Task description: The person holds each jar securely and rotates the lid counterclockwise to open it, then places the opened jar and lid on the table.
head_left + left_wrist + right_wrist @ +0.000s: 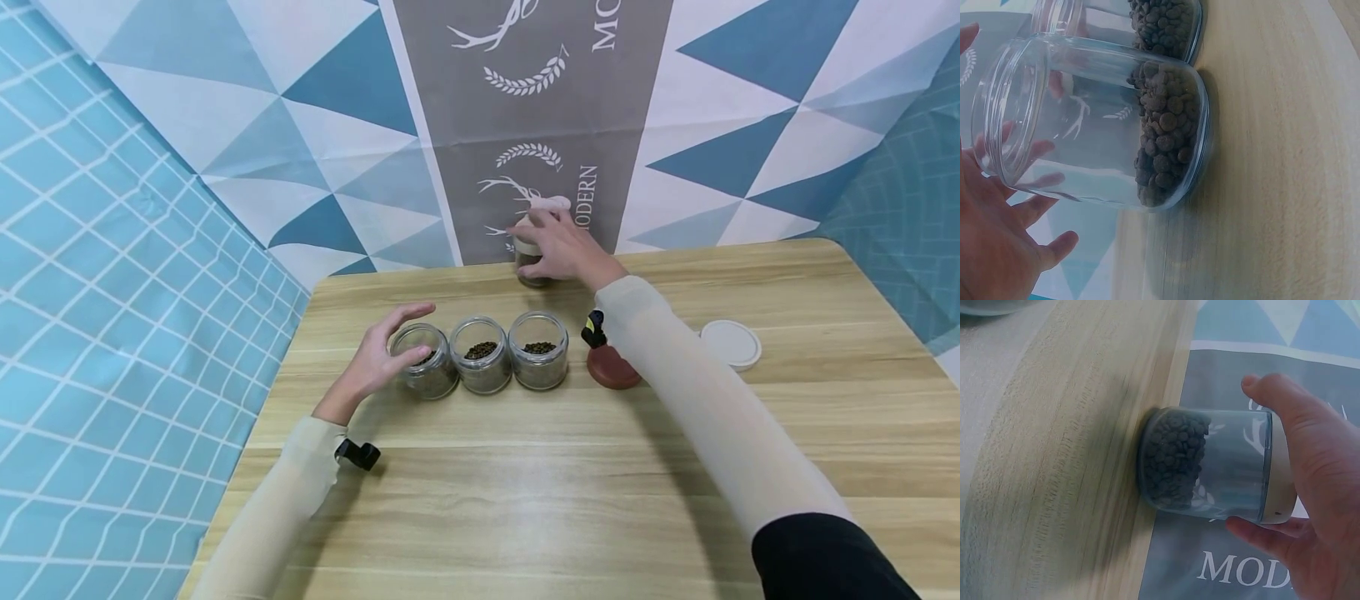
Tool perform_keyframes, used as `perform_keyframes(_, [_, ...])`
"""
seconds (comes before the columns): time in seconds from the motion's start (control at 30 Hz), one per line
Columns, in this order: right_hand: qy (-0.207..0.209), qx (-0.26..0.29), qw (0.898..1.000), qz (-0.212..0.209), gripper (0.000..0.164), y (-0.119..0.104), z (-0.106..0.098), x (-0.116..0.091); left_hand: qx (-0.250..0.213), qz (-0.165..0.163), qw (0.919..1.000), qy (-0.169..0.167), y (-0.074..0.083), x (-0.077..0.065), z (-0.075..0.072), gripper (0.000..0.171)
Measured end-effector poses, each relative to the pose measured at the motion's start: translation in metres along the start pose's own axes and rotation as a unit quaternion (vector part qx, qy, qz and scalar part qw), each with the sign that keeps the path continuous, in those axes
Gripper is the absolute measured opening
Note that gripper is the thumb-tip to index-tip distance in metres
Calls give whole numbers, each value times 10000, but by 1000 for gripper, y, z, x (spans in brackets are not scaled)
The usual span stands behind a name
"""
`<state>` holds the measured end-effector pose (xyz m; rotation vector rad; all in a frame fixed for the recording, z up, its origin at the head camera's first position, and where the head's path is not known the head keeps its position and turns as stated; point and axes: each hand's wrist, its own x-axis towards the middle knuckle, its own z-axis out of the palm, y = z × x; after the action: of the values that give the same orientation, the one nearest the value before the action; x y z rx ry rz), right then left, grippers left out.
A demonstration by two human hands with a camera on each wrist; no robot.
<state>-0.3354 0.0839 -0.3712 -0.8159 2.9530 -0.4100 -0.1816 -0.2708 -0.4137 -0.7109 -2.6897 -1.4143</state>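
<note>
Three uncovered glass jars with small dark brown round pieces stand in a row: a left jar (429, 375), a middle jar (483, 362) and a right jar (538, 358). My left hand (380, 354) curves loosely about the left jar's rim, fingers spread; contact cannot be told. The left wrist view shows a jar (1097, 125) close up beside the hand (997, 231). At the table's back edge my right hand (558, 246) holds a lidded jar (1204, 462) near its pale lid (1282, 472). In the right wrist view, the hand (1329, 487) has its fingers about that lid.
A reddish-brown round lid (613, 371) lies right of the row, partly covered by the right sleeve (697, 400). Farther right is a white round lid (731, 344). A patterned cloth (465, 100) hangs behind the wooden table (510, 500), with blue gridded cloth (112, 333) at left.
</note>
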Motion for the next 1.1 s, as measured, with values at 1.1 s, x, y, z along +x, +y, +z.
perform_keyframes(1.1, [322, 232, 9991, -126, 57, 3, -5, 3, -30, 48, 10000, 55, 5, 2, 2, 67])
